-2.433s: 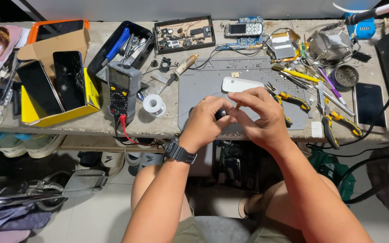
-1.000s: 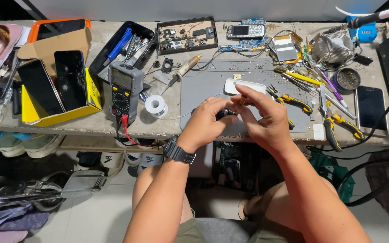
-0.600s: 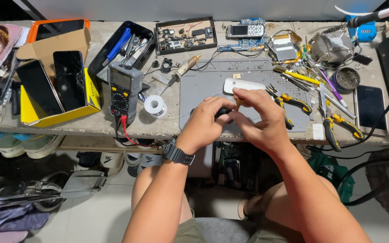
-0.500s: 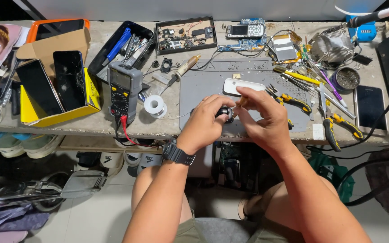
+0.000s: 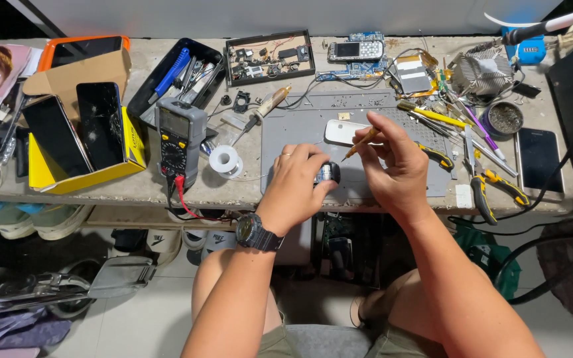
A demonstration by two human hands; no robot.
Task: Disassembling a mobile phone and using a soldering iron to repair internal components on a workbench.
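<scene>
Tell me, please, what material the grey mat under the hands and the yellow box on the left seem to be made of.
Grey mat: probably silicone or rubber; matte, lying flat, with moulded rows of small recesses along its top edge.
Yellow box: cardboard; its open flap shows plain brown board, while the outside is printed and slightly glossy.

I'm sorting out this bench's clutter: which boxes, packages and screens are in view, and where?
Yellow cardboard box: left bench edge, open, brown flaps.
Two dark phones: standing in that box, glass black.
Multimeter: right of the box, grey, small display, red lead.
Small phone: back centre, lit screen.
Smartphone: far right, flat, black screen.
Orange tray: back left, dark inside.
</scene>
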